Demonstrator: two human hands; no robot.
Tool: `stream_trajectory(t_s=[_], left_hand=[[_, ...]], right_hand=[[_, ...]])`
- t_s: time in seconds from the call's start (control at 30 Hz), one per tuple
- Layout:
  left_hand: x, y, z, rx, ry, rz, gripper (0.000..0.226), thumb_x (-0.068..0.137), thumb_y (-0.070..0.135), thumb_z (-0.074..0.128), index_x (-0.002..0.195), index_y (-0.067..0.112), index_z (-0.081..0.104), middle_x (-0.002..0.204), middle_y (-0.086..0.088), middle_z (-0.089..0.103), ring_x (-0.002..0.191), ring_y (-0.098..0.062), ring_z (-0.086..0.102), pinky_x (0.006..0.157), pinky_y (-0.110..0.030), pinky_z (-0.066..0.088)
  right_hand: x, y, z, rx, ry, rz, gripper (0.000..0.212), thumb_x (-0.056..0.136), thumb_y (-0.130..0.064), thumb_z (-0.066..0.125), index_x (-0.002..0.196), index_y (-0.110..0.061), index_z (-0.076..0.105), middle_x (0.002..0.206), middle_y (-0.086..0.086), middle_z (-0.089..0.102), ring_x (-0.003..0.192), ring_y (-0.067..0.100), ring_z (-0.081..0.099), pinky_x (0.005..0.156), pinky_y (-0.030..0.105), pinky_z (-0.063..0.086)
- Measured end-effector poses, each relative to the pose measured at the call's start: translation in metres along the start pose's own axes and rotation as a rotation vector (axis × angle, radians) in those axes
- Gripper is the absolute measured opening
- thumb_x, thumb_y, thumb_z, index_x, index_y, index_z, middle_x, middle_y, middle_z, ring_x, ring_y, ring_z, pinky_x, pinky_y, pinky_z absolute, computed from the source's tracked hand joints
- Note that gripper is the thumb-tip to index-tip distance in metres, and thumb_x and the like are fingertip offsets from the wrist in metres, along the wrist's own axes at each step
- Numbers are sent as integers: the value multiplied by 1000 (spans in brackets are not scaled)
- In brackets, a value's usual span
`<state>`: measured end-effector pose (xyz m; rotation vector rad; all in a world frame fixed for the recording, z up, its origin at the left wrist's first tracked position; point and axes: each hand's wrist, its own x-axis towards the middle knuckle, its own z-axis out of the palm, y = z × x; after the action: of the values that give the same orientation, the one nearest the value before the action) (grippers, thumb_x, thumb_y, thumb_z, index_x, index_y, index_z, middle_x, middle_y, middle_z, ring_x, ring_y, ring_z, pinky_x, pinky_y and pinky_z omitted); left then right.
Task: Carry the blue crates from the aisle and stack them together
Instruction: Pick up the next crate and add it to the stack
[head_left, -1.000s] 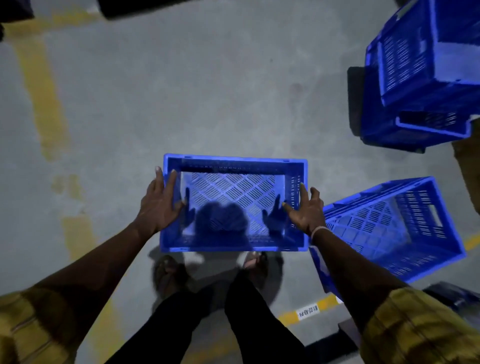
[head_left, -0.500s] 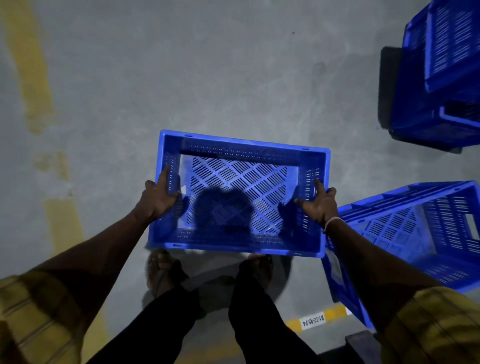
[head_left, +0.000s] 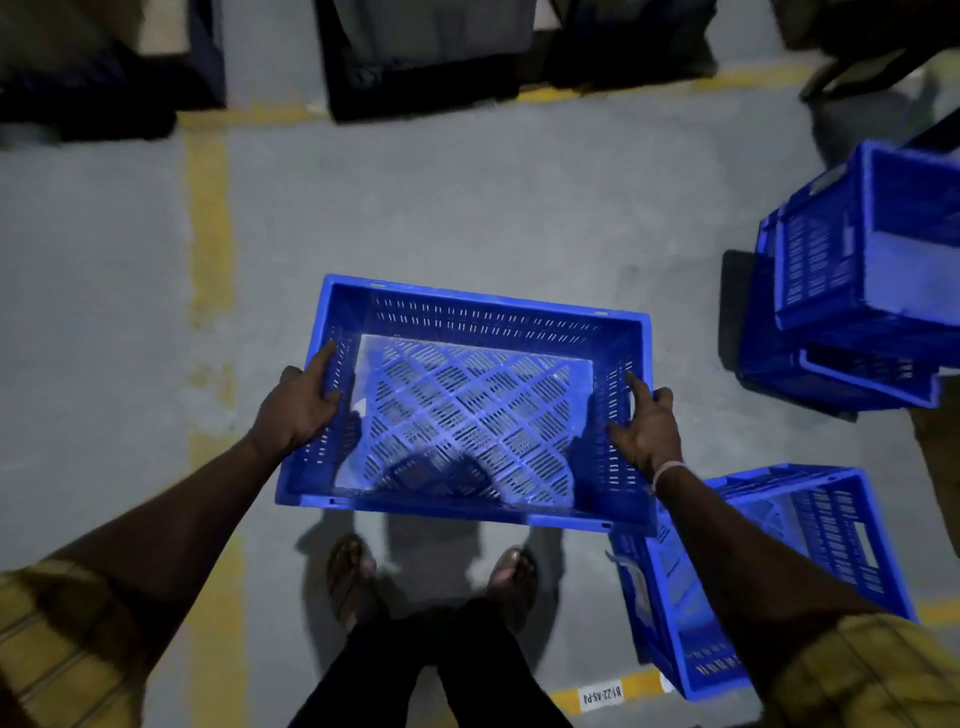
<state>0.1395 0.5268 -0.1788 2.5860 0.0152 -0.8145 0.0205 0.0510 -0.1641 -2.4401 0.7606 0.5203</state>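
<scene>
crate (head_left: 470, 410) sits held above the grey floor (head_left: 467, 208), just ahead of the person's feet. left hand (head_left: 301, 410) curls over its left rim, thumb inside; right hand (head_left: 647, 428) grips the right wall, forefinger stretched along it. open floor lies far and left. to the right, a stack (head_left: 852, 291) and a tilted crate (head_left: 779, 571), which touches the held one's near right corner. since half a second ago the crate has risen and dark racks (head_left: 426, 57) have come into view far off.

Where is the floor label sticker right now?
In the head view, the white label sticker lies on the yellow floor line at bottom centre-right, just left of the tilted blue crate.
</scene>
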Motion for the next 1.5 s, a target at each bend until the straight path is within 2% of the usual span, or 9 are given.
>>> stream_trajectory(t_s=[0.13, 0.2, 0.47, 0.63, 0.87, 1.03, 1.13, 1.3, 1.5], left_hand=[[-39, 5, -74, 12, 91, 65, 77, 97, 27, 56, 161, 32, 13, 92, -22, 62, 67, -33, 61, 61, -41, 53], [-65, 11, -112, 14, 142, 60, 77, 97, 25, 56, 161, 33, 15, 90, -20, 59, 67, -32, 60, 60, -40, 52], [-217, 5, -259, -3, 310, 21, 75, 97, 24, 52, 159, 41, 14, 97, -10, 50, 80, -35, 60, 64, -39, 46], [-314, -32, -324, -44, 439, -32, 73, 99, 25, 50, 159, 43, 12, 101, -9, 48, 86, -37, 59, 71, -44, 50], [-414, -122, -379, -194, 628, -141, 70, 97, 21, 49, 157, 40, 19, 105, -12, 49, 93, -36, 57, 75, -43, 48], [-466, -193, -398, -271, 715, -215, 68, 94, 30, 42, 157, 40, 19, 116, -13, 47, 96, -35, 57, 78, -41, 48], [-489, -231, -404, -306, 744, -294, 68, 98, 22, 46, 157, 40, 18, 127, -13, 42, 102, -38, 58, 86, -45, 51], [-508, -285, -418, -384, 788, -415, 69, 97, 19, 46, 157, 42, 19, 120, -7, 40, 94, -36, 60, 87, -45, 52], [-504, -354, -441, -429, 833, -556, 66, 99, 18, 43, 157, 40, 21, 114, -10, 42, 87, -33, 60, 80, -38, 49]], right_hand=[[-27, -61, -62, -48, 36, -81, 78, 82, -2, 59, 154, -22, 35, 141, 19, 31, 88, 45, 62, 81, 43, 53], [-45, -94, -95, -93, 59, -148, 78, 83, 1, 55, 154, -22, 34, 136, 18, 34, 84, 43, 61, 77, 41, 52], [-143, -228, -204, -187, 80, -376, 73, 89, -8, 53, 155, -26, 28, 126, 13, 39, 77, 36, 55, 71, 38, 48], [-201, -311, -231, -236, 75, -527, 79, 88, -15, 58, 154, -36, 20, 123, 7, 38, 81, 35, 60, 74, 47, 55], [-265, -455, -218, -250, 65, -746, 87, 81, -7, 60, 154, -36, 23, 124, 8, 35, 84, 39, 58, 75, 44, 52], [-295, -553, -170, -270, 67, -870, 87, 80, -2, 60, 153, -34, 27, 141, 18, 33, 92, 45, 60, 81, 45, 52], [-313, -604, -140, -260, 25, -924, 86, 80, -1, 60, 152, -35, 29, 130, 16, 37, 86, 41, 60, 82, 48, 53], [-327, -687, -91, -258, -20, -1040, 74, 84, 1, 54, 153, -21, 36, 113, 21, 40, 79, 43, 57, 84, 44, 50], [-314, -808, -19, -326, -112, -1164, 73, 84, 0, 54, 153, -20, 37, 115, 28, 49, 92, 47, 57, 87, 46, 50]])
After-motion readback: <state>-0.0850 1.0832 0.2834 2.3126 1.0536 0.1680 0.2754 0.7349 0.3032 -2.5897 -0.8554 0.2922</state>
